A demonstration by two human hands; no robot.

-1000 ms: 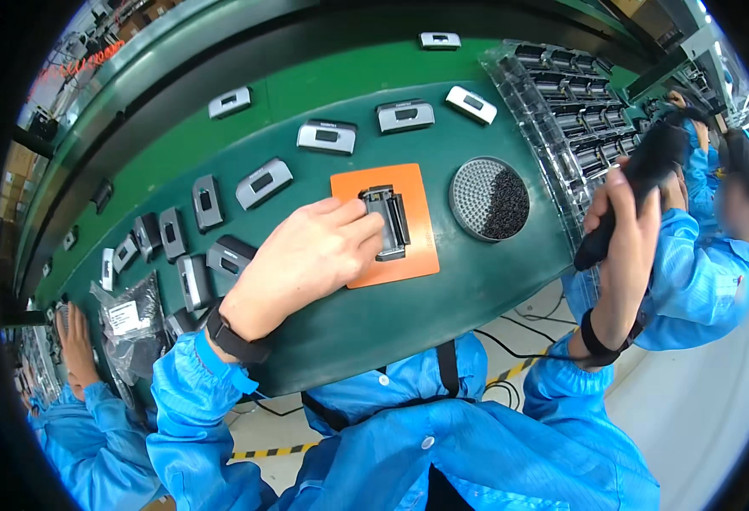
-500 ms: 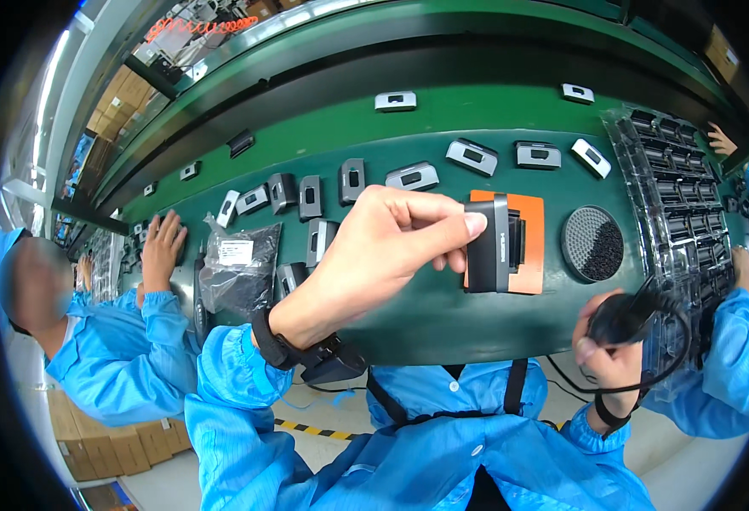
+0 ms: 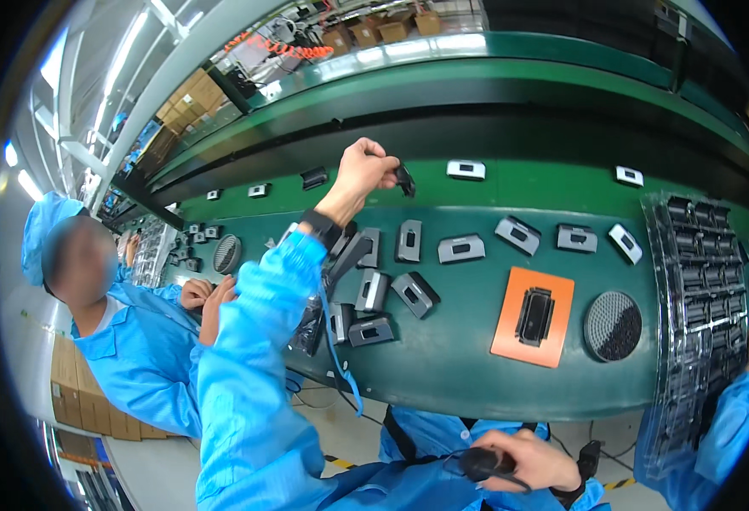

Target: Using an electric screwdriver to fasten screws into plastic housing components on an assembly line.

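Observation:
My left hand point(image 3: 364, 175) is stretched far out over the green strip behind the table, its fingers pinching a dark housing point(image 3: 405, 180) seen nearly end on. Low in front of my body, my right hand point(image 3: 532, 460) is wrapped round a black hand tool point(image 3: 487, 465) with a rounded end; its working tip is hidden. An orange plate point(image 3: 517, 339) with a black shaped holder point(image 3: 534, 315) on it lies on the table. Beside it stands a round dimpled dish point(image 3: 597, 326) partly filled with tiny black pieces.
Several grey housings point(image 3: 461, 249) are spread over the green table point(image 3: 443, 366). Clear plastic trays of black parts point(image 3: 705, 281) stand at the right. Silver housings point(image 3: 465, 169) sit on the far strip. Co-workers point(image 3: 123, 341) are close on both sides.
My left hand has carried the dark housing from above the orange plate away to the far strip, uncovering the black holder. My right hand has drawn down and left with the tool.

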